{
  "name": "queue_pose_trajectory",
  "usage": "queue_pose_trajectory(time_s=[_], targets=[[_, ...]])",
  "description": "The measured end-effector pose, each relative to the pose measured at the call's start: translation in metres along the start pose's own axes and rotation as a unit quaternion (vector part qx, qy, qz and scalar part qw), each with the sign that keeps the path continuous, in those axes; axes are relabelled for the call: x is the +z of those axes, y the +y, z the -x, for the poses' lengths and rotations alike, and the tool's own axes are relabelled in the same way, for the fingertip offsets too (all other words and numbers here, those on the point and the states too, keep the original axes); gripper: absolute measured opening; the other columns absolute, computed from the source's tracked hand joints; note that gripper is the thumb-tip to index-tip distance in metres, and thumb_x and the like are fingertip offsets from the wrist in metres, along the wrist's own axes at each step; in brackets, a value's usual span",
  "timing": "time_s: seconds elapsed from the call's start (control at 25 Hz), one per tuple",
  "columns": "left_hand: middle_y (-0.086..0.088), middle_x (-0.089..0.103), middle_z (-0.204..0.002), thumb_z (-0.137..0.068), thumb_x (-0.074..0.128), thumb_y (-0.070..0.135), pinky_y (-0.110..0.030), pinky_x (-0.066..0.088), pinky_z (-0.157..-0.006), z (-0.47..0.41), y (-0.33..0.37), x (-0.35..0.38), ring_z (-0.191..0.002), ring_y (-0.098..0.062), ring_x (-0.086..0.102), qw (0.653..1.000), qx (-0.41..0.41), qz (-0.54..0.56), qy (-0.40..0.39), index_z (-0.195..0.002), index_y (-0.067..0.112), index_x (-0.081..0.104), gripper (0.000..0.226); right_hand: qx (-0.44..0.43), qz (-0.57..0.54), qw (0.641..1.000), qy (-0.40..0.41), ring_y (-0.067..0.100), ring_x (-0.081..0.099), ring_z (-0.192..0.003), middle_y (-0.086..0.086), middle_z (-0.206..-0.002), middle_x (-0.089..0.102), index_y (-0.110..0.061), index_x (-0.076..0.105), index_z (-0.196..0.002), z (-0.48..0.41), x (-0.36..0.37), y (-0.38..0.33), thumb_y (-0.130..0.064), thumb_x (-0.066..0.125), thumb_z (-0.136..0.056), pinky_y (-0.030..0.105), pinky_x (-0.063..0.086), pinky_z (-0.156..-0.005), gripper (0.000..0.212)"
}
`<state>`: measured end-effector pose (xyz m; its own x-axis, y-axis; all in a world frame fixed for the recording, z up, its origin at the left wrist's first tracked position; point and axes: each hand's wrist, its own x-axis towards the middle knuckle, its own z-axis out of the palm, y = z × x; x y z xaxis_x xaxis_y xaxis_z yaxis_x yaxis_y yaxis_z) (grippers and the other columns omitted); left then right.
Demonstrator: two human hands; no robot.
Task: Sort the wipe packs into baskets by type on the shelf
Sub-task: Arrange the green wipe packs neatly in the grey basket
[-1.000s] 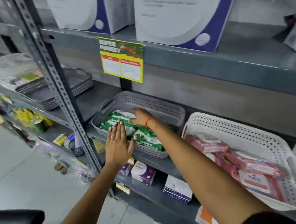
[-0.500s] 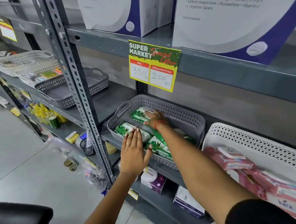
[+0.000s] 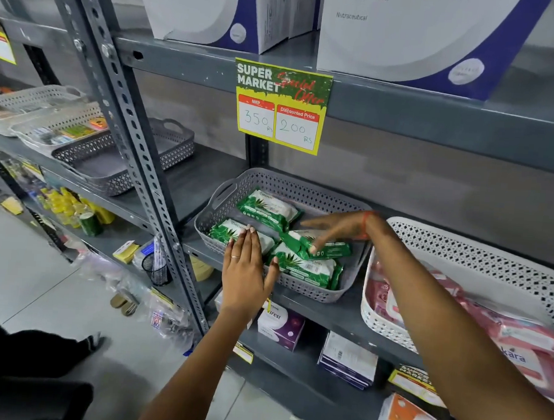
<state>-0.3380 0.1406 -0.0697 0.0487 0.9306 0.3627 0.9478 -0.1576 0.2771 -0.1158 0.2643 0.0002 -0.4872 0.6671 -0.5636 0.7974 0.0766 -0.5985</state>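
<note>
A grey perforated basket [image 3: 280, 185] on the middle shelf holds several green wipe packs [image 3: 267, 207]. My left hand [image 3: 247, 270] lies flat and open against the basket's front rim, its fingertips on the front-left green pack [image 3: 225, 230]. My right hand [image 3: 336, 228] reaches in from the right with fingers spread, its fingertips resting on a tilted green pack [image 3: 325, 247] without gripping it. To the right, a white perforated basket [image 3: 469, 252] holds several pink wipe packs [image 3: 522, 335].
A slotted grey upright [image 3: 132, 153] stands left of the grey basket. An empty dark basket [image 3: 114, 169] and white trays sit further left. A yellow price sign [image 3: 281, 106] hangs above. Small boxes [image 3: 282, 325] fill the lower shelf.
My right hand has drawn back from the rear green pack toward the right side of the basket, now touching the tilted pack. My left hand stays at the front rim. The view moved closer.
</note>
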Motion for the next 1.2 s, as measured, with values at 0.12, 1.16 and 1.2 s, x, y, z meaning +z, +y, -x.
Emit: queue_pose_trajectory(time_s=[0.12,1.16,1.2], targets=[[-0.017,0.029,-0.153,-0.089,0.010,0.052,-0.042,0.007,-0.121,0.000,0.001,0.000,-0.143,-0.029,0.021,1.000,-0.007,0.009,0.002,-0.145,0.001,0.020,0.077,0.006,0.058,0.998,0.012,0.018,0.023,-0.146,-0.001,-0.160,0.022,-0.023,0.030,-0.149,0.007,0.003,0.002,-0.005,0.070,-0.079,0.031,0.019,-0.119,0.082],[-0.014,0.023,-0.156,-0.097,0.019,0.044,-0.044,0.005,-0.120,0.010,0.051,-0.002,-0.145,-0.026,0.016,0.994,0.070,-0.022,-0.076,-0.147,0.005,0.014,0.063,0.103,0.132,0.867,0.469,0.034,0.047,-0.128,0.016,-0.139,0.054,-0.012,0.054,-0.133,0.072,0.037,0.010,-0.037,0.068,-0.082,0.041,0.038,-0.110,0.059],[-0.014,0.025,-0.155,-0.097,0.020,0.044,-0.043,0.006,-0.120,0.016,0.064,0.001,-0.145,-0.025,0.018,0.993,0.087,-0.014,-0.080,-0.146,0.005,0.017,0.063,0.102,0.116,0.863,0.481,0.034,0.051,-0.125,0.016,-0.135,0.058,-0.011,0.059,-0.128,0.084,0.038,0.019,-0.032,0.069,-0.082,0.039,0.041,-0.109,0.052]])
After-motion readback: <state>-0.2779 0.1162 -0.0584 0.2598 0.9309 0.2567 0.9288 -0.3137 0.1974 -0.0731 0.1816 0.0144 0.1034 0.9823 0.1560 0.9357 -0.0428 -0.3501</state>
